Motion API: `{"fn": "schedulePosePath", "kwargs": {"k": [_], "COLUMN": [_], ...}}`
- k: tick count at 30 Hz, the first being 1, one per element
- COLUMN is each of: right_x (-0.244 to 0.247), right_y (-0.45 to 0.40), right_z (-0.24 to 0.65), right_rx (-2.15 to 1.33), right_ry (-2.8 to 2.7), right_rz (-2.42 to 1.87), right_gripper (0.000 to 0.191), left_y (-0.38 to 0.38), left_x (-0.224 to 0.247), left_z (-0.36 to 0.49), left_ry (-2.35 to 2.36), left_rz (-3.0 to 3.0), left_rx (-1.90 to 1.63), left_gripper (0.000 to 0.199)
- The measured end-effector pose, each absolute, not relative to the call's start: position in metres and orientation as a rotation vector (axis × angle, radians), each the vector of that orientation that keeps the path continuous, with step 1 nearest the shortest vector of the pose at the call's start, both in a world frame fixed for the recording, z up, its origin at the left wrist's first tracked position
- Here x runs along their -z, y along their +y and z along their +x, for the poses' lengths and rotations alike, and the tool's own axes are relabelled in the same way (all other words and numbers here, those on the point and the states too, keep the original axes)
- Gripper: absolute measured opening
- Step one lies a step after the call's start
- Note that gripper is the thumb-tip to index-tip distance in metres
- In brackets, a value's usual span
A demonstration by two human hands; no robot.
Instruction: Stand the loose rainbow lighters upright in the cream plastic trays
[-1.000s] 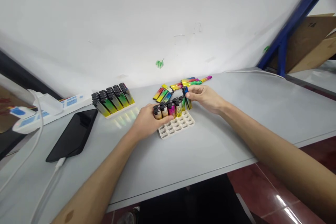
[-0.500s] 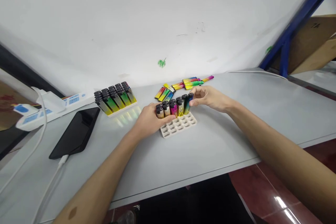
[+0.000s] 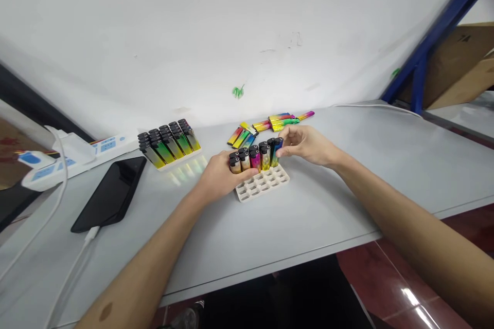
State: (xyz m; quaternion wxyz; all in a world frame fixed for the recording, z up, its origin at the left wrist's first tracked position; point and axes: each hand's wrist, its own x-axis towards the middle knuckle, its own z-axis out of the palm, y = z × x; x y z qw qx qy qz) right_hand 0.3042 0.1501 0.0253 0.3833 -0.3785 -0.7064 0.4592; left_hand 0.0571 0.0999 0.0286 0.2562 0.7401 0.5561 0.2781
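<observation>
A white slotted tray (image 3: 259,187) on the grey table holds several upright lighters with black tops in its back rows; its front slots are bare. My left hand (image 3: 221,177) is wrapped round the left end of these lighters, its thumb along their front beside the magenta lighter (image 3: 254,158). At the right end, my right hand (image 3: 301,145) pinches a blue-green lighter (image 3: 276,153) that stands in line with the others. Its lower end in the slot is hard to make out. Behind the tray lie loose rainbow-coloured lighters (image 3: 241,136).
Another tray (image 3: 181,160), full of upright lighters, stands at the left. Nearer lie a black phone (image 3: 110,195) with a white cable and a white power strip (image 3: 110,146). More colourful lighters (image 3: 283,122) lie by the wall. A blue metal frame (image 3: 419,72) rises at the right.
The blue-green lighter in my right hand has moved slightly left and is now closer and more upright against its neighbours. My left hand has stayed in place.
</observation>
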Motion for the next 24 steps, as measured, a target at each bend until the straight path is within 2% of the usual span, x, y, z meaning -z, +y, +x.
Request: {"fn": "schedulePosePath", "kwargs": {"k": [7,13,18,21,24], "right_x": [-0.025,-0.016,0.005,0.013,0.013], "right_y": [0.148,0.154,0.172,0.183,0.185], "right_z": [0.302,0.306,0.293,0.280,0.273], "right_rx": [-1.190,-0.992,-0.449,-0.211,-0.130], "right_ry": [-1.819,-1.709,-2.126,-2.395,-2.470], "right_rz": [-0.960,-1.128,-1.203,-1.084,-1.051], "right_gripper": [0.046,0.059,0.031,0.033,0.032], "left_y": [0.101,0.098,0.092,0.090,0.090], "left_x": [-0.029,-0.025,-0.026,-0.025,-0.024], "left_z": [0.057,0.058,0.063,0.065,0.066], "left_ry": [1.481,1.488,1.281,1.177,1.137], "left_rz": [2.018,2.067,2.200,2.277,2.309], "left_rx": [-0.748,-0.750,-0.711,-0.698,-0.681], "left_gripper": [0.033,0.039,0.035,0.037,0.039]}}
